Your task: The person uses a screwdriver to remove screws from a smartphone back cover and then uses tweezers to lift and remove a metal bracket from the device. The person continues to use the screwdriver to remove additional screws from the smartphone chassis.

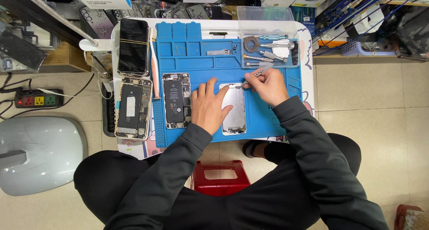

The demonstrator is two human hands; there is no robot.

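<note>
Mat: blue repair mat [268, 118] lies on the small white surface [308, 56]; every place below is told from this mat.
Left hand: left hand [208, 107] lies flat with fingers spread wide, near the middle of the mat; it presses on the left edge of the silver phone panel [235, 109] and grips nothing.
Right hand: right hand [268, 85] is above the right half of the mat, fingers pinched narrow around metal tweezers [254, 76].
Tweezers: the tips point down-left to the top edge of the silver phone panel; if they touch it, I cannot tell.
Silver phone panel: it lies flat on the middle of the mat, long side running away from the person, partly under the left hand.
Opened phone: opened phone with black battery [176, 100] lies on the left part of the mat, just beside the left hand.
Second opened phone: second opened phone body [133, 108] lies off the mat, beyond its left edge, on the surface.
Black phone: black phone with dark screen [133, 47] lies off the mat, beyond its far left corner.
Tool tray: clear tray with screwdrivers [270, 49] stands on the far right corner of the mat.
Stool: red plastic stool [221, 176] stands below the near edge of the mat, between the person's knees.
Power strip: power strip [38, 98] lies on the floor, well apart to the left of the mat.
</note>
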